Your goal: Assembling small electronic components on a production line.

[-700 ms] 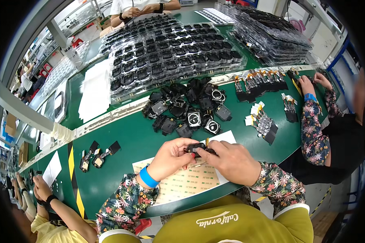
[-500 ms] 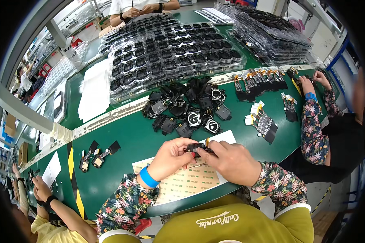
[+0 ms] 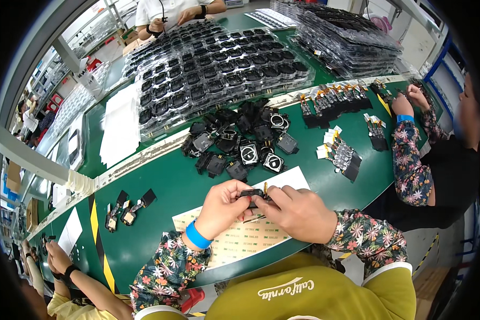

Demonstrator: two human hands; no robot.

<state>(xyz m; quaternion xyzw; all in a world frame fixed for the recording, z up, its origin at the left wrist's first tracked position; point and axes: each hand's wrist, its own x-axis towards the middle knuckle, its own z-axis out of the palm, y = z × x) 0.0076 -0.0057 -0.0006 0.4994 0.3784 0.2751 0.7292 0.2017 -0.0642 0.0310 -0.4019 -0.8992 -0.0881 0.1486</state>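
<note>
Over the adhesive sheet, my left hand [image 3: 222, 209] pinches a small black plastic housing [image 3: 252, 193] between thumb and fingers. My right hand [image 3: 300, 212] closes on the housing's right side, its thumb and forefinger pressed against it. A narrow gold-coloured strip [image 3: 265, 188] stands up from the housing beside the right fingertips. Below the fingers a thin rod-like thing [image 3: 255, 219] shows; I cannot make out its kind. The printed adhesive sheet [image 3: 240, 240] lies on the green table under both hands. My fingers hide much of the housing.
Ahead lies a heap of black housings [image 3: 240, 138], some with round silver-rimmed parts. Flex-cable parts [image 3: 342, 154] lie in rows to the right, and two similar assemblies [image 3: 129, 213] to the left. Clear trays [image 3: 218, 69] stand beyond. Co-workers sit at left, right and far side.
The housing has tilted between my fingers and now shows more of its edge. My right fingers have curled closer over it. The whole view has shifted slightly.
</note>
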